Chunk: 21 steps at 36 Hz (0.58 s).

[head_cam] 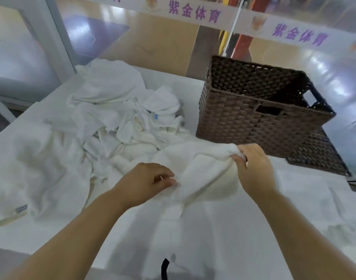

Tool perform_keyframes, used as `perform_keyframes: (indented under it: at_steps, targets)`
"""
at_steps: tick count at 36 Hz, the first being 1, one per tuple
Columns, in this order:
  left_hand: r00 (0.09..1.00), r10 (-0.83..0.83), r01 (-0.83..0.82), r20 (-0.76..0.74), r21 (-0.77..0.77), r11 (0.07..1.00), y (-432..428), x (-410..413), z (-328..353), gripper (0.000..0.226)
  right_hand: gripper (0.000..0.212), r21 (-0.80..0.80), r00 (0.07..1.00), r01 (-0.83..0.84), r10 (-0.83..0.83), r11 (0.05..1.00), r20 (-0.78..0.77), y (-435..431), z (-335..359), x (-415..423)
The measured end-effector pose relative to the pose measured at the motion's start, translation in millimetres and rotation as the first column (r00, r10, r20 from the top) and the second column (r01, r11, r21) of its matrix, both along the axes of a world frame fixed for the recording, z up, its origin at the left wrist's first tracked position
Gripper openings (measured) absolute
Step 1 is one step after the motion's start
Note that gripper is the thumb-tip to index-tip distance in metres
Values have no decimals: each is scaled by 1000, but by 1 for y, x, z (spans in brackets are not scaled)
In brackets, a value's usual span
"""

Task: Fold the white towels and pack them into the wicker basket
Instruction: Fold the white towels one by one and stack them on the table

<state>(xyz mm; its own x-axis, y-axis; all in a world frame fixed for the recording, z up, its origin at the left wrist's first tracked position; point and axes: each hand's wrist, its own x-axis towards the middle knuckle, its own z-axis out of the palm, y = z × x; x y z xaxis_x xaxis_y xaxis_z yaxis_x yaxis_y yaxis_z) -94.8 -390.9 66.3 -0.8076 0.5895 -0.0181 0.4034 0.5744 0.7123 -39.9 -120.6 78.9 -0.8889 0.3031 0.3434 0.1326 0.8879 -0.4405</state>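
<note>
A white towel (205, 174) lies bunched on the white table in front of me. My right hand (253, 168) grips its upper edge, lifting a fold just in front of the basket. My left hand (150, 182) pinches the towel's left edge between thumb and fingers. The brown wicker basket (233, 116) stands at the back right; its inside looks empty. A heap of several crumpled white towels (120, 118) covers the table's left and middle.
The white table (243, 235) runs to a near edge at the bottom. A flat towel (318, 209) lies at the right. A glass wall with purple lettering (195, 13) stands behind. A black strap (165, 268) hangs at the bottom edge.
</note>
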Motion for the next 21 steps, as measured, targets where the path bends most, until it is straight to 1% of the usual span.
perform_keyframes:
  at_steps: [1,2,3,4,5,7,10,12,14,17,19,21]
  targets:
    - [999,-30,31,13,-33,999,2,1,-7,24,20,21,986,22,-25,1000,163,11,-9,9]
    - [999,-47,48,26,-61,997,5,2,-16,24,22,64,935,44,-64,997,349,21,-17,19]
    - [998,-40,44,42,-87,995,7,3,-26,25,25,110,858,61,-109,992,501,29,-25,29]
    - [998,-26,33,58,-116,993,8,3,-36,27,29,144,788,86,-156,986,596,35,-31,37]
    - [998,-19,29,64,-156,987,11,3,-46,29,31,149,742,122,-190,981,643,37,-33,46]
    - [999,-22,28,27,-243,970,15,1,-66,36,29,136,706,170,-216,976,674,36,-37,60]
    - [999,-40,38,3,-380,924,20,-2,-89,50,32,83,670,155,-167,984,723,27,-43,71]
    - [996,-82,84,26,-490,868,21,-7,-106,60,41,21,654,130,-102,991,750,18,-50,75]
    - [988,-116,151,98,-572,806,20,-10,-122,68,51,-10,629,59,-29,998,777,7,-58,77]
    - [970,-162,243,183,-642,727,19,-9,-134,72,64,-69,603,-63,93,996,792,-14,-73,80]
    - [967,-181,253,177,-669,699,19,-6,-135,72,70,-106,556,-110,149,988,817,-25,-86,82]
    - [971,-184,238,151,-676,697,17,-4,-132,70,73,-111,488,-129,161,985,858,-31,-103,85]
